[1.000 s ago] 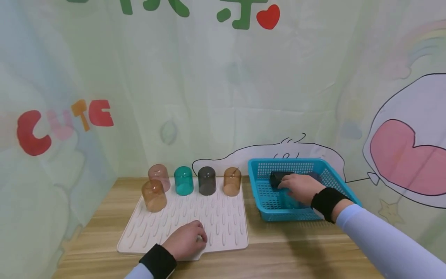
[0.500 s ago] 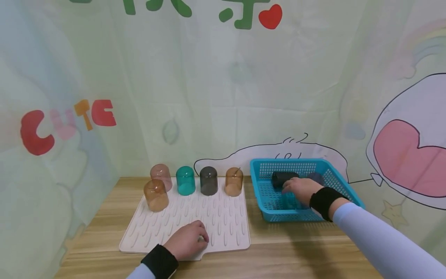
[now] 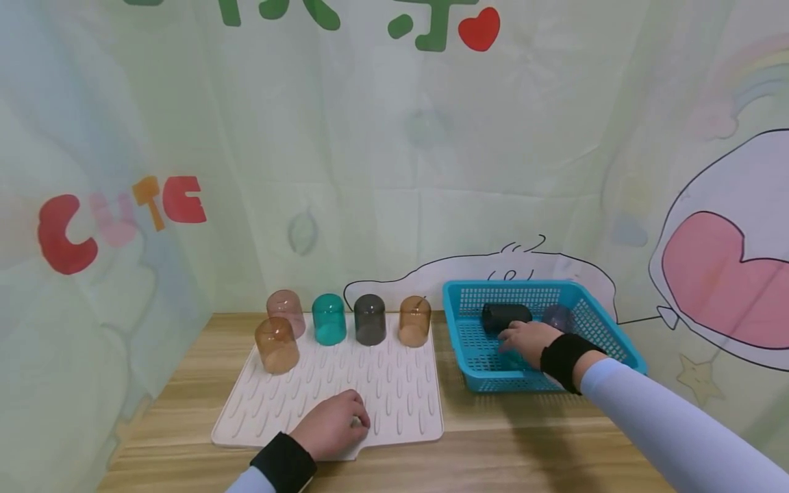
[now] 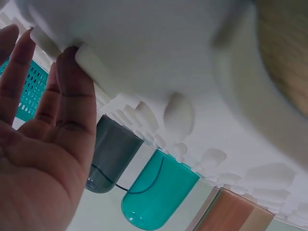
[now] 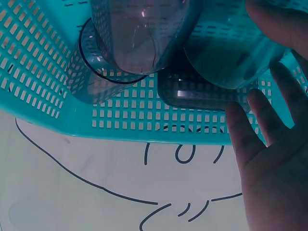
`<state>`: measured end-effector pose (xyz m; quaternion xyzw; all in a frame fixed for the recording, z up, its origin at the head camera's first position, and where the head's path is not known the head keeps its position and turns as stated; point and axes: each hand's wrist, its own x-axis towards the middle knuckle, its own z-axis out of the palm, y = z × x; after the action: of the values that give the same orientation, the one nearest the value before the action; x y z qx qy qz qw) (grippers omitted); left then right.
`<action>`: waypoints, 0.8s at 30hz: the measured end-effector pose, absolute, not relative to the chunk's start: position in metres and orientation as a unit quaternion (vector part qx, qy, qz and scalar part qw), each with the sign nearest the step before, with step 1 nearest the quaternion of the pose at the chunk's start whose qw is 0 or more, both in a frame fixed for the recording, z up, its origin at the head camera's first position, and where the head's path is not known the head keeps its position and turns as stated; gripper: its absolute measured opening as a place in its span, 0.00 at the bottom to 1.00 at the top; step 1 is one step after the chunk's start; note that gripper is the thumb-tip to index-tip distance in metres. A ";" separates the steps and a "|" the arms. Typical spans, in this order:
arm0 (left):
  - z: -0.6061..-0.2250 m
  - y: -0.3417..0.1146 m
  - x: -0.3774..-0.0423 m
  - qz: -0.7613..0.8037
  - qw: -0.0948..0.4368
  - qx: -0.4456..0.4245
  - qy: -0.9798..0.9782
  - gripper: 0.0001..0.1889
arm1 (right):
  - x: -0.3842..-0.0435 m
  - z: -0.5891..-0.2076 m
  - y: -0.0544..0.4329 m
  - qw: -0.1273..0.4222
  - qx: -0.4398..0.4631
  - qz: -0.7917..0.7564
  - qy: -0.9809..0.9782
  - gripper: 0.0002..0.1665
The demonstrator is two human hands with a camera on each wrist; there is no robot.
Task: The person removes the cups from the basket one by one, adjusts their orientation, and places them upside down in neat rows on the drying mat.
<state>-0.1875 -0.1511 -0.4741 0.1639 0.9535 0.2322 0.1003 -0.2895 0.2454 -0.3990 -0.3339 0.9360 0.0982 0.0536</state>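
Note:
My right hand (image 3: 529, 342) is down inside the blue basket (image 3: 465, 380), its thumb and fingers around a translucent teal cup (image 5: 226, 62). Beside those fingers a black cup (image 3: 505, 317) lies on its side, and a purplish cup (image 3: 557, 317) leans at the right. My left hand (image 3: 333, 424) rests on the front edge of the white ridged mat (image 3: 240, 424), fingers loosely bent and holding nothing. Along the mat's back stand upside-down cups: pink (image 3: 287, 311), teal (image 3: 329, 319), grey (image 3: 370, 320) and amber (image 3: 415, 321). Another amber cup (image 3: 277, 346) stands in front of the pink one.
Mat and basket sit side by side on a wooden table (image 3: 166, 411). A printed cloth (image 3: 370, 171) hangs right behind them. In the right wrist view a clear bluish cup (image 5: 96, 72) lies in the basket's corner, beside the purplish one.
Inside the basket my right hand has shifted slightly, uncovering more of the black and purplish cups. The left hand stays on the mat's edge, and the standing cups have not moved.

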 end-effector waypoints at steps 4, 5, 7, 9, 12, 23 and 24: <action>-0.474 -0.151 -0.187 0.234 0.101 0.160 0.954 0.03 | -0.288 -0.401 0.244 0.049 -0.351 0.114 0.928 0.28; -0.473 -0.151 -0.187 0.234 0.102 0.159 0.954 0.03 | -0.288 -0.401 0.243 0.046 -0.354 0.119 0.926 0.28; -0.473 -0.151 -0.187 0.235 0.101 0.159 0.954 0.03 | -0.288 -0.402 0.243 0.045 -0.355 0.123 0.926 0.28; -0.472 -0.151 -0.187 0.235 0.099 0.161 0.954 0.03 | -0.288 -0.402 0.243 0.048 -0.353 0.124 0.926 0.29; -0.471 -0.150 -0.186 0.233 0.096 0.165 0.954 0.03 | -0.288 -0.402 0.241 0.053 -0.355 0.124 0.925 0.30; -0.472 -0.151 -0.185 0.226 0.087 0.173 0.955 0.04 | -0.279 -0.391 0.229 0.048 -0.361 0.180 0.914 0.32; -0.472 -0.151 -0.185 0.226 0.088 0.173 0.955 0.04 | -0.278 -0.388 0.228 0.048 -0.363 0.185 0.912 0.32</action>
<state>-0.1853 -0.1508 -0.4715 0.1732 0.9545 0.2262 0.0879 -0.2783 0.2277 -0.3883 -0.3633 0.9118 0.1850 0.0479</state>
